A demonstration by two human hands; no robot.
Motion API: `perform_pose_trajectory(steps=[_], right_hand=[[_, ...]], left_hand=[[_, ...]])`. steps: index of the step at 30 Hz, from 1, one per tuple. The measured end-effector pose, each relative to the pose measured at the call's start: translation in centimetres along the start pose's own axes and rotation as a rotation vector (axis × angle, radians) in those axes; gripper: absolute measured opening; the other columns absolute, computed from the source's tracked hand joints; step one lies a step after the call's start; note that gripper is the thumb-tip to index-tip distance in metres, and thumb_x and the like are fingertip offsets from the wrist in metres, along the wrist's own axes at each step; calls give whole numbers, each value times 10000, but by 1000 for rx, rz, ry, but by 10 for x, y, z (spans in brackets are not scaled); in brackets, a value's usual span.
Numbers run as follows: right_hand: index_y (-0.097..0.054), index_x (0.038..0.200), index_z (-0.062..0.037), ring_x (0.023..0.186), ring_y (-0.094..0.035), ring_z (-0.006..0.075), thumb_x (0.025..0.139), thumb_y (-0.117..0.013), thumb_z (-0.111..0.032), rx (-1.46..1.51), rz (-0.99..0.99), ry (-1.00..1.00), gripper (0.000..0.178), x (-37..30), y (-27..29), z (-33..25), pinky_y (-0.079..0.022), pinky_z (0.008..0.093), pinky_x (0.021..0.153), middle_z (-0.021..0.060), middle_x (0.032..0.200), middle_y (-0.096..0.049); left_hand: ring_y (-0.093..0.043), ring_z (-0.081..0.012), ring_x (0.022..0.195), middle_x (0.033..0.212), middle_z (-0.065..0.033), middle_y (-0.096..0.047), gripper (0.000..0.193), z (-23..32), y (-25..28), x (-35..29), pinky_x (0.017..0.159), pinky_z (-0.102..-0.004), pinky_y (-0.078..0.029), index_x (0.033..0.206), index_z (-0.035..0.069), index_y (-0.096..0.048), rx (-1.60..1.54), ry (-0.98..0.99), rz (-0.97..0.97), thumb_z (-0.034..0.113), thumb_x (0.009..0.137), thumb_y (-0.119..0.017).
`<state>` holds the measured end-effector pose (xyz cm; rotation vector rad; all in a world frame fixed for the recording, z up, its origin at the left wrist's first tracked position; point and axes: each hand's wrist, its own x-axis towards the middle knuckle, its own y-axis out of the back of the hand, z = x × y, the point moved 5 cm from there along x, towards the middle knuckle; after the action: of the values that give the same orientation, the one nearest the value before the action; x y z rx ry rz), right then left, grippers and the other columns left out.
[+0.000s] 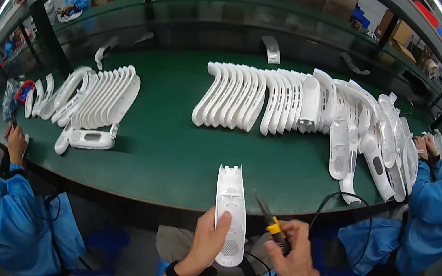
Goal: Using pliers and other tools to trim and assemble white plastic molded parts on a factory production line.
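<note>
My left hand [208,240] grips a white plastic shell [231,198] by its left edge, thumb across its face. The shell stands nearly upright at the table's front edge, with small tabs at its top and a perforated patch near its lower end. In my closed right hand [296,256] is a knife [275,229] with a yellow-and-black handle. Its dark pointed blade tilts up and left, beside the shell and apart from it. Both my wrists wear black bands.
Rows of white shells [234,96] stand on the green table [161,145], with a heap of shells [376,135] at right and another group [105,98] at left. A black cable [370,221] loops near the right edge. Co-workers in blue sit at left [9,214] and right [438,203].
</note>
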<state>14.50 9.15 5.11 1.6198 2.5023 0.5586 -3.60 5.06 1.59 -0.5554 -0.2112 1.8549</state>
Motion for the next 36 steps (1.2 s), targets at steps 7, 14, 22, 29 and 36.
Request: perform_pose_trajectory(steps=[7, 14, 22, 29, 36], right_hand=[[-463, 1095, 55, 835, -650, 360, 821, -719, -172, -339, -302, 41, 438, 29, 14, -49, -521, 366, 748, 233, 953, -624], [-551, 891, -4, 873, -560, 271, 708, -726, -140, -1014, -470, 532, 288, 41, -1, -70, -467, 351, 804, 187, 966, -581], [-631, 841, 46, 975, -561, 319, 738, -601, -148, -1418, -449, 924, 222, 51, -13, -101, -449, 479, 895, 222, 999, -582], [-633, 765, 58, 982, -548, 330, 710, -599, -129, -1474, -492, 839, 197, 62, -11, -88, -434, 479, 935, 236, 990, -569], [-638, 832, 79, 1015, -528, 343, 716, -601, -131, -1446, -390, 970, 242, 67, -11, -109, -438, 476, 874, 252, 1054, -551]], left_hand=[[-436, -73, 599, 617, -51, -552, 365, -26, 18, 9, 530, -307, -394, 847, -66, -623, 381, -178, 136, 247, 995, -507], [-407, -89, 571, 554, -106, -489, 368, -23, 25, 9, 518, -330, -387, 837, -67, -620, 531, -169, 158, 258, 980, -523], [-476, -181, 495, 562, -192, -500, 366, -18, 29, 9, 512, -369, -397, 828, -60, -624, 585, -183, 160, 269, 963, -539], [-564, -374, 529, 602, -250, -551, 362, 15, 27, 13, 540, -425, -421, 822, -71, -623, 718, -109, 5, 248, 955, -514], [-529, -162, 520, 561, -147, -559, 389, 11, 40, 21, 525, -369, -418, 833, -88, -626, 566, -40, -54, 257, 964, -505]])
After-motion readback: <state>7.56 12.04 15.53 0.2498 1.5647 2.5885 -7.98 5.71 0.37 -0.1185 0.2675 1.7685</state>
